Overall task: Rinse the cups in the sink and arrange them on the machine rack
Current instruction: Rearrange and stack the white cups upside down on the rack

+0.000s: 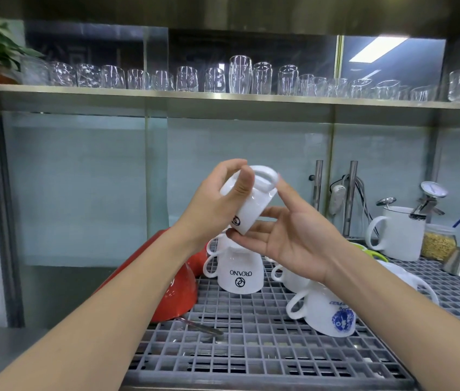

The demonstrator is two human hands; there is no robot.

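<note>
A: Where is the cup?

B: The white cup [247,200] is in the air above the grey rack [265,342], tilted, handle up. The left hand [220,203] grips its side; the right hand [291,235] is slack, fingertips touching its rim.

A: And on the rack?

B: Upturned white cups: a stacked pair [238,270] below the held cup, one with a blue mark [327,313] nearer. A red bowl [176,289] lies at the rack's left edge.

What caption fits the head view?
Both hands hold a white cup above upturned cups on the grey rack.
</note>
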